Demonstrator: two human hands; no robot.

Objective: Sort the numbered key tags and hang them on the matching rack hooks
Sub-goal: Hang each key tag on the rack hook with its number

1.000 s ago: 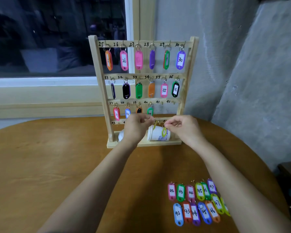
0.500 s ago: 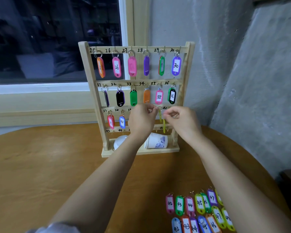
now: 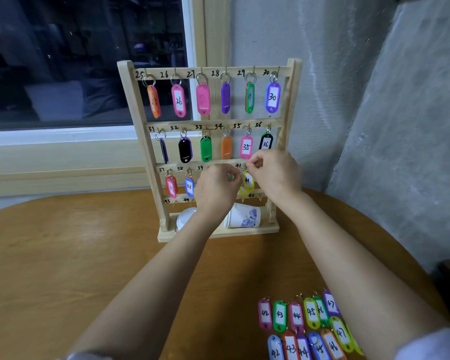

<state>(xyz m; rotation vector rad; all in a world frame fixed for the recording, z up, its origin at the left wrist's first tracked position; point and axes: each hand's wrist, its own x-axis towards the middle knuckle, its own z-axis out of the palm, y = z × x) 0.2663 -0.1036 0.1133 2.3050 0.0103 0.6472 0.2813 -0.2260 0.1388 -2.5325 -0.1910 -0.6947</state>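
Observation:
A wooden rack (image 3: 136,100) with numbered hooks stands at the back of the round table. Its upper two rows hold coloured tags, and tags 37 (image 3: 171,187) and 38 (image 3: 189,186) hang in the third row. A yellow tag marked 41 (image 3: 247,181) hangs under the 41 mark. My right hand (image 3: 276,172) pinches its ring at the hook. My left hand (image 3: 216,190) is beside it, fingertips curled at the tag's left edge, hiding hooks 39 and 40. Several loose tags (image 3: 304,323) numbered 42 to 47 lie at the front right.
A white paper cup (image 3: 244,216) lies on its side on the rack's base, with a white lid (image 3: 186,218) to its left. A window is behind the rack and a grey wall rises to the right. The table (image 3: 63,268) edge curves off at the right.
Both hands rose from the bottom row to the third row, bringing the yellow tag up to the 41 hook. The camera view also shifted.

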